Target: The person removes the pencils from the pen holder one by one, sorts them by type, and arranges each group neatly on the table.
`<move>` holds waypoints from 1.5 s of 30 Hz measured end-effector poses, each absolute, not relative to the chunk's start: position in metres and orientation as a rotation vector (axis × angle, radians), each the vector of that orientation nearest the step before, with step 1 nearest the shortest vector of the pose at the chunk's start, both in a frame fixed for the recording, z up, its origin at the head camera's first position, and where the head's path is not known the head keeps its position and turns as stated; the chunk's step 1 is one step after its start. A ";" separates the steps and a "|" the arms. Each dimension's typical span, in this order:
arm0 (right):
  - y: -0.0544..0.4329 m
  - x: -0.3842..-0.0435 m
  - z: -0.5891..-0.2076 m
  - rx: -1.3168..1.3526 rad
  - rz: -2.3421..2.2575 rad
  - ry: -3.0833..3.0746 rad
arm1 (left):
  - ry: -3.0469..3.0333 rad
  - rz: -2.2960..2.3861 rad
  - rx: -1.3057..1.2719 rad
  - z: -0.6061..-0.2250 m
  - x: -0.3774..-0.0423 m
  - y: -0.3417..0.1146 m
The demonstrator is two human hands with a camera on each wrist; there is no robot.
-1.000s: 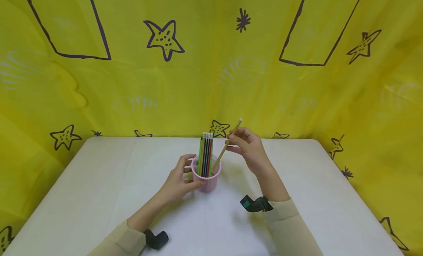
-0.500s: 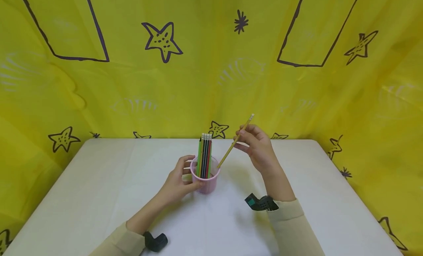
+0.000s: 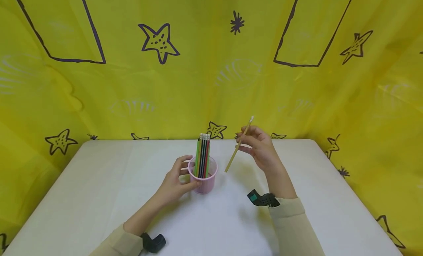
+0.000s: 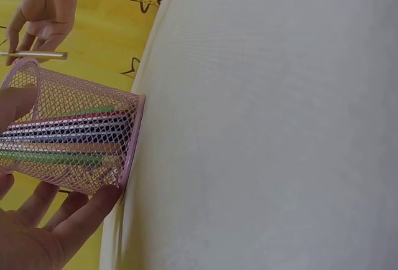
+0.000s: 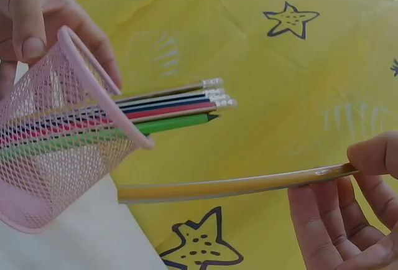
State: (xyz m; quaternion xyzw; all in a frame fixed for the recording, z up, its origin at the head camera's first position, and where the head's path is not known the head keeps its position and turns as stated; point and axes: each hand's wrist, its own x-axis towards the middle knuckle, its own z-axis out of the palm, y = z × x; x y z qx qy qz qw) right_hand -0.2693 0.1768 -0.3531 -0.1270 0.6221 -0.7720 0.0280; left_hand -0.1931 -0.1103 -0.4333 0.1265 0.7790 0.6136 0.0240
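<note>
My left hand (image 3: pixel 173 184) grips a pink mesh pencil cup (image 3: pixel 205 187) from its left side, thumb near the front rim and fingers around behind. Several pencils (image 3: pixel 203 157) stand bunched in the cup, striped black, red and green, mostly with white erasers up. In the right wrist view a green pencil (image 5: pixel 180 122) shows a dark point at its upper end. Right of the cup, my right hand (image 3: pixel 261 147) pinches a yellow pencil (image 3: pixel 232 158) between thumb and fingers, tilted, eraser end up. Its lower end (image 5: pixel 127 194) looks blunt and is outside the cup, apart from the rim.
The cup stands on a white table (image 3: pixel 99 197). Behind and beside the table hangs a yellow curtain (image 3: pixel 195 83) printed with starfish and fish. Dark wrist cameras (image 3: pixel 262 199) sit at both sleeve cuffs.
The yellow pencil has come out of the cup, its lower end passing over the right rim as my right hand moved right. My left hand keeps its grip on the cup.
</note>
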 end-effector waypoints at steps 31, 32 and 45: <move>0.179 -0.291 -0.394 -0.241 -1.848 2.279 | 2.435 1.890 0.379 -0.431 -0.191 -0.111; 0.179 -0.292 -0.396 -0.237 -1.834 2.283 | 2.439 1.888 0.374 -0.431 -0.191 -0.111; 0.178 -0.293 -0.408 -0.147 -1.732 2.324 | 2.443 1.882 0.384 -0.431 -0.192 -0.110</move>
